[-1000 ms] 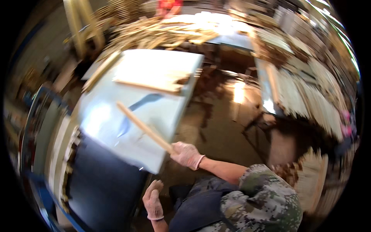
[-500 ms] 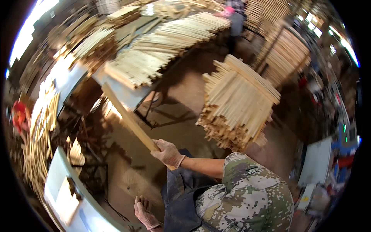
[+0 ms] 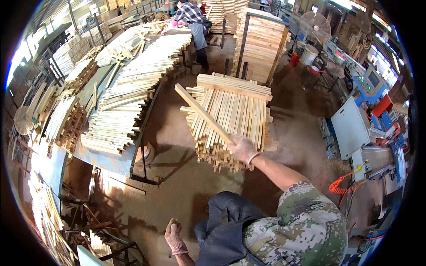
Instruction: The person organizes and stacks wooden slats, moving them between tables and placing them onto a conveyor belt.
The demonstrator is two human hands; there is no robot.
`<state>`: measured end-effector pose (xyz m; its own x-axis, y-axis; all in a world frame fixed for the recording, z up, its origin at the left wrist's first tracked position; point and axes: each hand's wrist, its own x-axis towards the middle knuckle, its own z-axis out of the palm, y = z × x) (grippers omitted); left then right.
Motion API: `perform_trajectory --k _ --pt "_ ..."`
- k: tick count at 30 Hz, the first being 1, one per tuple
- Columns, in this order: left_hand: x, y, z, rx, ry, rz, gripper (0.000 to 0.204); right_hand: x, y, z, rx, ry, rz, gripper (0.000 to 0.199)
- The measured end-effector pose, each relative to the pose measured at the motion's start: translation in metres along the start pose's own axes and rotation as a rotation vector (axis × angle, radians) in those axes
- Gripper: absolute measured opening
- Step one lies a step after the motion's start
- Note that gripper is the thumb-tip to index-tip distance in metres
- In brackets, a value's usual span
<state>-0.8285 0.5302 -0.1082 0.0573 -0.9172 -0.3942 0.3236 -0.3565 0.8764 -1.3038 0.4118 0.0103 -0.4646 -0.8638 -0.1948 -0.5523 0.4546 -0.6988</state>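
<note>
My right hand point(image 3: 243, 150), in a pale knit glove, is closed around the near end of a long narrow wooden slat point(image 3: 204, 114). The slat points away and to the left, passing over a stack of similar slats point(image 3: 237, 111). Whether it touches the stack, I cannot tell. Several slats in that stack run lengthwise, with a few laid crosswise at its far end. My left hand point(image 3: 174, 237), gloved too, hangs low beside my dark apron point(image 3: 226, 239) with loosely bent fingers and nothing visible in it.
A long table point(image 3: 106, 158) at left carries rows of slats. Beyond it stands a person point(image 3: 191, 22) in a checked shirt. A tall rack of boards point(image 3: 262, 48) is behind the stack. Blue machinery point(image 3: 370, 88) and an orange coiled hose point(image 3: 344, 185) lie to the right.
My view has turned right. My right hand has carried the slat from near the table's end across to the stack. My left hand stays low, its fingers a little more bent.
</note>
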Motion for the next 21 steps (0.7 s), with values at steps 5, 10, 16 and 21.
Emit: perform_trajectory --k 5,10,16,21 --pt "0.004 -0.012 0.006 0.053 0.079 -0.121 0.045 0.088 0.059 -0.058 -0.386 0.342 0.002 0.022" --pt "0.024 -0.014 0.025 0.006 0.240 -0.213 0.043 0.178 0.106 -0.073 -0.688 0.446 -0.069 0.024" --pt "0.064 0.024 0.112 -0.005 0.231 -0.248 0.045 0.247 0.138 -0.139 -0.556 0.475 -0.217 0.032" --pt "0.098 -0.013 0.144 0.334 0.036 -0.010 0.042 0.267 0.121 -0.163 -0.776 0.392 -0.094 0.066"
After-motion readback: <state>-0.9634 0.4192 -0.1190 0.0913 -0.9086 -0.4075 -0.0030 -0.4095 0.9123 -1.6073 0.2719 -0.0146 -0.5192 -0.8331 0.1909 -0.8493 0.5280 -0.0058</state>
